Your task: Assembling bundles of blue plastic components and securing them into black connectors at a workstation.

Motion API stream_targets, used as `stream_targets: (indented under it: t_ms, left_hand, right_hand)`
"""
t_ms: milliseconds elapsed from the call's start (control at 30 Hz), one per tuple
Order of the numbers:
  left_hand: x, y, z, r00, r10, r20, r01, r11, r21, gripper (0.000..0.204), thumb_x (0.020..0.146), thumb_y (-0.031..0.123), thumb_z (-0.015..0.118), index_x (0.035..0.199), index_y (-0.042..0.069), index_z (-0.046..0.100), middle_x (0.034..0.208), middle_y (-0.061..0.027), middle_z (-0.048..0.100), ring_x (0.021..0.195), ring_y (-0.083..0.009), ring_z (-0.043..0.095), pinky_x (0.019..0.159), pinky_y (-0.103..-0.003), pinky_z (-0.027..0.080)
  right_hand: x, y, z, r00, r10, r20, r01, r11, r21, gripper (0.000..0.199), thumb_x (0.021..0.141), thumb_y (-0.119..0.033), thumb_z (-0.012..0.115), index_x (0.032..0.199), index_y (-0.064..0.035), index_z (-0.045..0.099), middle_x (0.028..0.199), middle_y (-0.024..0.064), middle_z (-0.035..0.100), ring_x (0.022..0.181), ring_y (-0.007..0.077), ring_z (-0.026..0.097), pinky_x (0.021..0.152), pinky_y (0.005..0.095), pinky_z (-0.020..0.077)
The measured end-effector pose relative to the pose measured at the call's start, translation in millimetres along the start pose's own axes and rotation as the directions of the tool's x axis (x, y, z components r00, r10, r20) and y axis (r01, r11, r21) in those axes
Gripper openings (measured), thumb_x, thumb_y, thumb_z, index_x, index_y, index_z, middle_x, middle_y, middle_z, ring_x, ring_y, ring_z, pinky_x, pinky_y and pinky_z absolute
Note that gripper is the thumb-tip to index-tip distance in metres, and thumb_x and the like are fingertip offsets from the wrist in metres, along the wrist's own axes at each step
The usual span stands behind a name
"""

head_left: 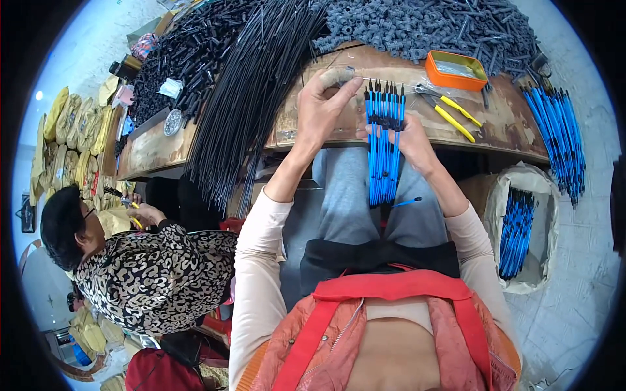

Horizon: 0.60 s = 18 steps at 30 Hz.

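Note:
My right hand (412, 140) is closed round a bundle of slim blue rods with black tips and black middle fittings (383, 166), held upright in front of the table edge above my lap. Up at the bundle's top left, my left hand (321, 101) is closed, thumb and forefinger pinched on a thin pale wire (366, 79) that runs along the row of black tips. A tan wrap covers its forefinger. Yellow-handled pliers (453, 117) lie on the table just right of the bundle. One blue rod (407, 202) sticks out sideways low down.
An orange tin (456, 70) stands behind the pliers. Grey fittings (417, 29), long black rods (254, 85) and black parts (189, 52) are heaped on the table (515, 120). Blue bundles hang off the right edge (557, 137) and stand in a lined bin (553, 251). A co-worker (150, 274) sits left.

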<state>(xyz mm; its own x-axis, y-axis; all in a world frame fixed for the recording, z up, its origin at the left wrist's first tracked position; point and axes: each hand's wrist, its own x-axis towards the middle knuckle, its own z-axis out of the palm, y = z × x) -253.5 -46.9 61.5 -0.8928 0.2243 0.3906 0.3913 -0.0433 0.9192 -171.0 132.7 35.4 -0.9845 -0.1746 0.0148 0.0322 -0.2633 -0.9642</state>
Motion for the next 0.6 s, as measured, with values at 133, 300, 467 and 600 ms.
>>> stream_targets:
  t_ms: [133, 300, 467, 600]
  left_hand:
    - [-0.9, 3.2, -1.7, 0.995, -0.085, 0.048, 0.091, 0.988, -0.125, 0.019, 0.093, 0.014, 0.072, 0.107, 0.0, 0.072, 0.096, -0.0043, 0.071, 0.087, -0.0117, 0.067, 0.081, -0.027, 0.054]
    - [-2.8, 2.2, 0.1, 0.987, -0.139, 0.08, 0.154, 0.961, -0.23, 0.022, 0.098, 0.016, 0.066, 0.111, -0.001, 0.07, 0.1, -0.0069, 0.071, 0.092, -0.0153, 0.069, 0.085, -0.031, 0.056]
    - [-4.2, -2.6, 1.9, 0.977, -0.204, 0.068, 0.214, 0.891, -0.4, 0.03, 0.1, 0.012, 0.062, 0.128, 0.001, 0.061, 0.108, -0.011, 0.068, 0.091, -0.0165, 0.069, 0.084, -0.028, 0.058]
    - [-5.5, -5.8, 4.8, 0.942, -0.276, 0.19, 0.333, 0.711, -0.619, 0.042, 0.103, 0.014, 0.056, 0.142, 0.0, 0.045, 0.115, -0.0138, 0.065, 0.103, -0.0215, 0.068, 0.091, -0.031, 0.059]
  right_hand:
    - [-1.2, -0.5, -0.8, 1.0, 0.025, -0.015, -0.025, 0.999, -0.025, 0.037, 0.091, -0.016, 0.073, 0.122, 0.0015, 0.063, 0.103, 0.0108, 0.072, 0.098, 0.0257, 0.073, 0.087, 0.0363, 0.059]
    - [-0.8, -0.6, -2.1, 0.999, 0.026, -0.018, -0.027, 0.999, -0.035, 0.033, 0.093, -0.015, 0.071, 0.121, 0.0011, 0.064, 0.102, 0.01, 0.072, 0.097, 0.0241, 0.073, 0.087, 0.0356, 0.0589]
    - [-1.9, 1.2, -4.2, 1.0, 0.01, -0.009, -0.01, 0.998, -0.07, 0.036, 0.092, -0.018, 0.073, 0.121, 0.0009, 0.064, 0.105, 0.0104, 0.072, 0.097, 0.0232, 0.073, 0.087, 0.0352, 0.0586]
    - [-3.1, 2.3, -5.0, 1.0, 0.006, 0.007, -0.006, 1.0, 0.011, 0.046, 0.089, -0.027, 0.077, 0.122, 0.0015, 0.064, 0.106, 0.0118, 0.072, 0.098, 0.024, 0.072, 0.087, 0.0363, 0.0583]
